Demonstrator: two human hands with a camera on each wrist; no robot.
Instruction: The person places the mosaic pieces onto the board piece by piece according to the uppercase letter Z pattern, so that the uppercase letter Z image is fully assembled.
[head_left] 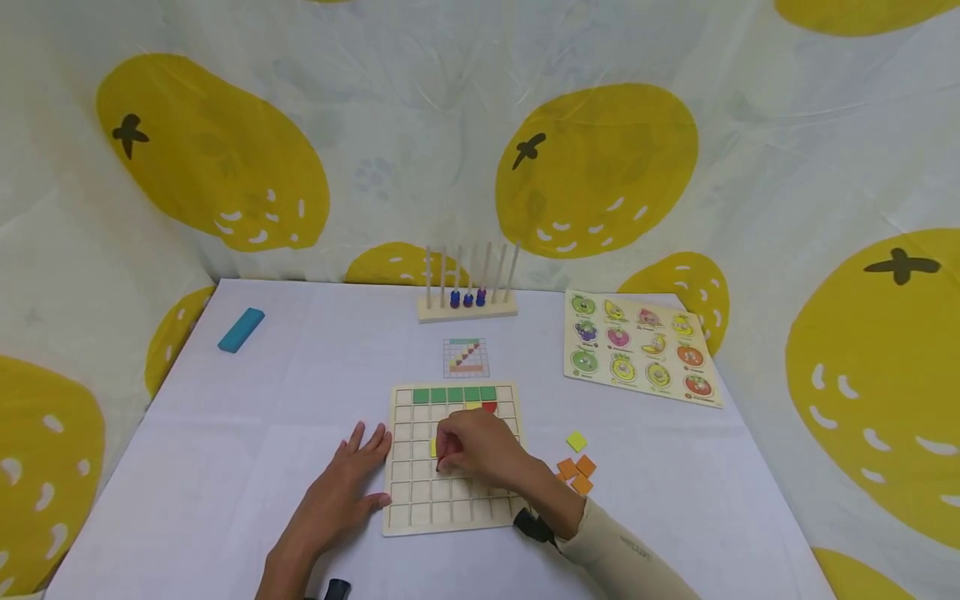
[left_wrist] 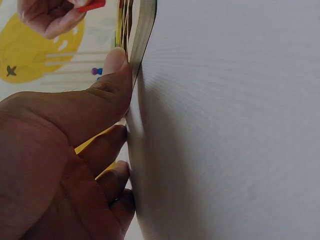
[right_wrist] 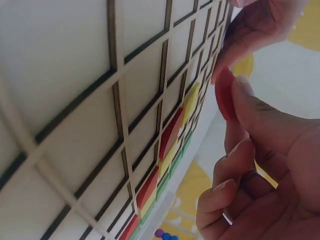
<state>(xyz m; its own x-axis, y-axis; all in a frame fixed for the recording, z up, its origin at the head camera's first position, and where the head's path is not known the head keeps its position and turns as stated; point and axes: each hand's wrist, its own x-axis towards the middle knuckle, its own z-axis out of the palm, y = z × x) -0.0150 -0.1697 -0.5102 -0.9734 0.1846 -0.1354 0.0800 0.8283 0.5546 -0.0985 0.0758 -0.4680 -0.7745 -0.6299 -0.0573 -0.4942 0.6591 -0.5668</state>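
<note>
A wooden grid board [head_left: 408, 512] lies on the white table, a row of green tiles [head_left: 455, 395] along its far side. Below that row, red tiles [right_wrist: 171, 133] and yellow tiles [right_wrist: 190, 106] run in a stepped line in the right wrist view. My right hand [head_left: 480, 446] is over the middle of the board, pinching a red tile with a curved edge [right_wrist: 226, 95] between thumb and finger. At the board's left edge rests my left hand [head_left: 341, 483], fingers spread, thumb tip against the wooden side.
Right of the board lie a yellow tile [head_left: 577, 441] and several orange tiles [head_left: 586, 465]. A pattern card [head_left: 466, 372] sits beyond it, before a peg rack with beads [head_left: 467, 312]. A fruit picture board [head_left: 641, 350] is at right, a teal block [head_left: 242, 330] far left.
</note>
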